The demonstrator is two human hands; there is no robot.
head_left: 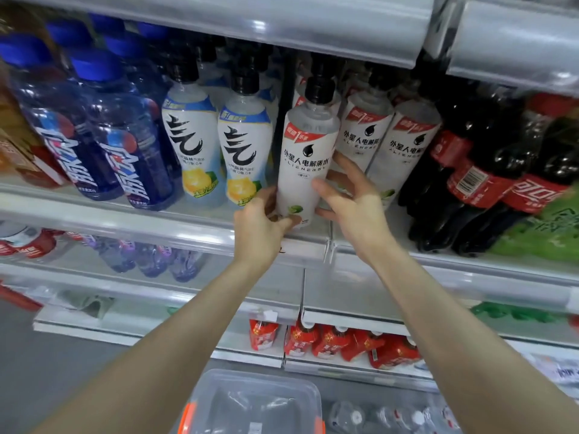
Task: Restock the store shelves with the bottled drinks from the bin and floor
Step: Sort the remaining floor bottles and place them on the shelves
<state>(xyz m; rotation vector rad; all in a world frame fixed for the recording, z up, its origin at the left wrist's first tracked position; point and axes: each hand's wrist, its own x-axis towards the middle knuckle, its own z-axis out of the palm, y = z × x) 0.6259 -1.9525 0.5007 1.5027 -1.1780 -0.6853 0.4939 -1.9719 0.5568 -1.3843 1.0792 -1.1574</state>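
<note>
A white electrolyte-water bottle point(305, 158) with a black cap and red label strip stands at the front edge of the shelf point(188, 227). My left hand point(261, 225) grips its base from the left, thumb under the lime picture. My right hand point(352, 202) holds its lower right side, fingers spread around the body. Two matching white bottles point(365, 133) stand just right of it. A clear plastic bin point(253, 402) with orange latches sits on the floor below, and several clear bottles point(391, 418) lie on the floor beside it.
Left of the held bottle stand two lemon soda bottles point(244, 148) and blue-capped drinks point(103, 130). Dark cola bottles point(488, 170) fill the right side. The upper shelf's rail point(282, 26) hangs close over the caps. Lower shelves carry purple water bottles point(150, 260) and red pouches point(344, 343).
</note>
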